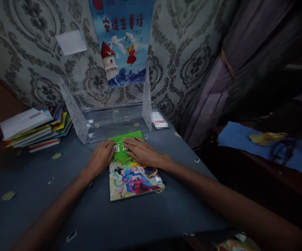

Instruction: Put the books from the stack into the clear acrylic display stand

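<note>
A picture book with a green top and a colourful illustrated cover lies flat on the dark cloth-covered table. My right hand rests on the upper part of its cover, fingers stretched out and partly over the white title characters. Along the book's upper left edge lies my left hand, its fingers extended and the tips touching the cover. Neither hand grips the book. Just beyond it stands a clear plastic display rack with stepped sides.
A blue illustrated book cover appears upright above the rack, before patterned wallpaper. At left is an uneven stack of books. A blurred white item sits right of the rack. Further right are a tied curtain and a blue cloth.
</note>
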Demonstrator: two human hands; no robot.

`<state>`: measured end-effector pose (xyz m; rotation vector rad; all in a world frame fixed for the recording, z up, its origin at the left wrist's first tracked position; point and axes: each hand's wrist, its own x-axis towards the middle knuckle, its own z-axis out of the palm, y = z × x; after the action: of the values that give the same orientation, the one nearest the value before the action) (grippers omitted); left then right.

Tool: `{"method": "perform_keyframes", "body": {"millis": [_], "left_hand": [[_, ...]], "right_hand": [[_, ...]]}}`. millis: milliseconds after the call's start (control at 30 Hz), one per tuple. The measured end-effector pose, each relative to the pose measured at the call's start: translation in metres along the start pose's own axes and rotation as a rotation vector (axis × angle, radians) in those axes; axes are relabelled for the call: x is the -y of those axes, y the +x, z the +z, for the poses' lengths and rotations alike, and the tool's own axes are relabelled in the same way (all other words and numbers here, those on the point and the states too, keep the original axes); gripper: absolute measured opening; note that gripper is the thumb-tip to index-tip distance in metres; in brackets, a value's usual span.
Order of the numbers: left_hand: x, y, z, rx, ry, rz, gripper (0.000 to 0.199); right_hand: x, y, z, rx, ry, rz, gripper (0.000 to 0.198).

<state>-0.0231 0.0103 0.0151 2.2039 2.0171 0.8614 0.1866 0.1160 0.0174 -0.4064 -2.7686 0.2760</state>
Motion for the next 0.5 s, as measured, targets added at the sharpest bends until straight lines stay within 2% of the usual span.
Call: {"method": "perform_keyframes", "body": {"millis": [100,233,400,500], "left_hand": [[0.0,0.001,-0.003,0.023,0.032,0.017,0.029],[-0.005,0.012,-0.001,0.087,0.006,0.047,0.031],[-0.027,0.042,0.018,0.211,-0.149,0.115,0.033],[-0.04,0.061,0.031,0.255,-0.131,0.189,0.036]], "right_hand": [[-0.012,0.006,0.004,-0.034,-0.025,0.111,0.038],[-0.032,-0.003,0.005,-0.14,0.001,0.243,0.037],[-0.048,-0.014,0.011,-0.315,0.103,0.287,0.035],[-0.055,-0.016,0.013,-0.346,0.165,0.296,0.039]]}}
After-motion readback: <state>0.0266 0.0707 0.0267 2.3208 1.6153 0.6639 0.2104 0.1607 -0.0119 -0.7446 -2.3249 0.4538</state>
